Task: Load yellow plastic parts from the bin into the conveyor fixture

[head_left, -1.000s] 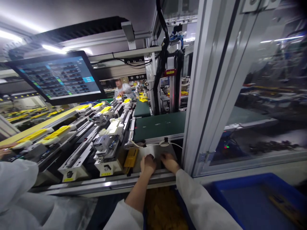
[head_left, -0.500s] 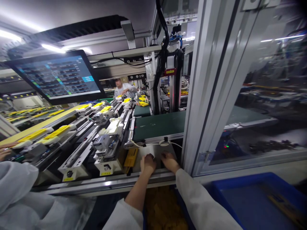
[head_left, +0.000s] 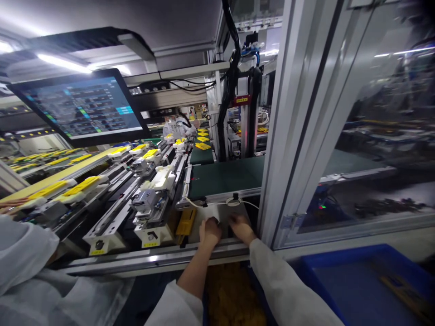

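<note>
Indoors, factory line: both hands (head_left: 226,230) curled together on steel plate (head_left: 217,210); grasp unclear.

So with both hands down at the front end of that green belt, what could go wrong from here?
1. The left hand and right hand rest on the metal plate right at the green belt end; fingers could get nipped if it runs.
2. A white cable loops just above the knuckles and might snag.
3. The co-worker's sleeve sits close on the left, so elbows could bump.
</note>
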`<state>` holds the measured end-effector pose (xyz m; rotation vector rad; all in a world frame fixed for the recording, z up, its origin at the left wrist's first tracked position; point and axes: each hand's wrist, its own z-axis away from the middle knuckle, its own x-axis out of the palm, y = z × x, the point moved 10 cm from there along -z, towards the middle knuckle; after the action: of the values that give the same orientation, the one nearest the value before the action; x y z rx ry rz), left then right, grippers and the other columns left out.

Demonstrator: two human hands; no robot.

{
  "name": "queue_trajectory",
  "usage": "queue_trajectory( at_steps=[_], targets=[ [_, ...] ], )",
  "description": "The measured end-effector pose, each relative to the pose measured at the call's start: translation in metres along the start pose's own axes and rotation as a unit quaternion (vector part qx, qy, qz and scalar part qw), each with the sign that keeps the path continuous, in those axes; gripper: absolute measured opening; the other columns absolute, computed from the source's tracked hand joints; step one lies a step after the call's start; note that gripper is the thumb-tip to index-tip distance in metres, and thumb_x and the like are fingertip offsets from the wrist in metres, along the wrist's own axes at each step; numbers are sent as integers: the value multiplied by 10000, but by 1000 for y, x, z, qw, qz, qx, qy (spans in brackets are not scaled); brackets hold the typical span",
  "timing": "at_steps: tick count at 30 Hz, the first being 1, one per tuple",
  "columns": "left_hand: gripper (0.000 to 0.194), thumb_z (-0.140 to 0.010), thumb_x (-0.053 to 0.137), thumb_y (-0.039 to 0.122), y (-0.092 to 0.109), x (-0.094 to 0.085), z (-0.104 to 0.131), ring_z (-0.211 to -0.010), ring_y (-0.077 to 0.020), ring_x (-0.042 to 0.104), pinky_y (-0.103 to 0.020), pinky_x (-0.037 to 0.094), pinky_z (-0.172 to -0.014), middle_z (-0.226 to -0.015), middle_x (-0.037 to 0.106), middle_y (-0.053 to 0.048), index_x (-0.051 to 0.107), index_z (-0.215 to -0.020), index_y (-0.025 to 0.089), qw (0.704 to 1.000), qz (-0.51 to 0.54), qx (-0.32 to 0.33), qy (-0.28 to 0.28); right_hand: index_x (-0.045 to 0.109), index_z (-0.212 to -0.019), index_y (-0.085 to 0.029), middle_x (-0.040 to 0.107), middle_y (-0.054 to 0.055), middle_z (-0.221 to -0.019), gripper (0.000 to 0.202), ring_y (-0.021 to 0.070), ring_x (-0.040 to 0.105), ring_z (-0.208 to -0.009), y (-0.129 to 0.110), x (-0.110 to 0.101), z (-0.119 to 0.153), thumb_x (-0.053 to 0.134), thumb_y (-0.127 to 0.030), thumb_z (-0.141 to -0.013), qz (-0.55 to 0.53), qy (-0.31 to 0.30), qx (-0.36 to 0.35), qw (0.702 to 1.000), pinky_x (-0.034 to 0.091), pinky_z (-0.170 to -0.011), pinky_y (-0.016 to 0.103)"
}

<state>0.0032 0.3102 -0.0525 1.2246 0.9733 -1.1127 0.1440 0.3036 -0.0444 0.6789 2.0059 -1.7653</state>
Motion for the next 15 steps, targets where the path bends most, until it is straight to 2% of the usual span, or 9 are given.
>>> queue_trajectory(
  at_steps=[3, 9, 12, 15],
  targets=[
    [315, -889, 460, 373, 0, -6, 4, -1091, -232, 592, -309, 430, -916, -1116, 672, -112, 678, -1014, 183, 999, 26, 6, 28, 668, -781, -160, 717, 110, -837, 186, 173, 641, -764, -6, -2, 2, 500, -180, -859, 9, 4, -24, 1000, 414, -683, 250],
    [255, -883, 479, 328, -1, -12, 9, -1079, -214, 595, -286, 437, -886, -1096, 673, -97, 670, -999, 206, 997, 54, 7, 48, 669, -805, -162, 718, 105, -848, 180, 176, 641, -779, -6, -4, 3, 498, -171, -859, 16, 1, -16, 1000, 412, -676, 245],
    [284, -907, 457, 372, -1, -14, 9, -1071, -219, 600, -286, 439, -878, -1084, 677, -92, 676, -982, 208, 997, 58, 7, 48, 668, -805, -164, 721, 105, -858, 180, 176, 642, -792, -6, -4, 3, 498, -172, -865, 22, 1, -12, 1000, 406, -670, 243],
    [396, -946, 371, 447, 1, -17, 8, -1048, -223, 613, -299, 439, -878, -1062, 686, -105, 676, -969, 196, 997, 61, 7, 48, 666, -802, -163, 721, 103, -846, 195, 173, 638, -769, -5, -4, 3, 490, -196, -878, 20, -1, -8, 1000, 395, -648, 243]
  ],
)
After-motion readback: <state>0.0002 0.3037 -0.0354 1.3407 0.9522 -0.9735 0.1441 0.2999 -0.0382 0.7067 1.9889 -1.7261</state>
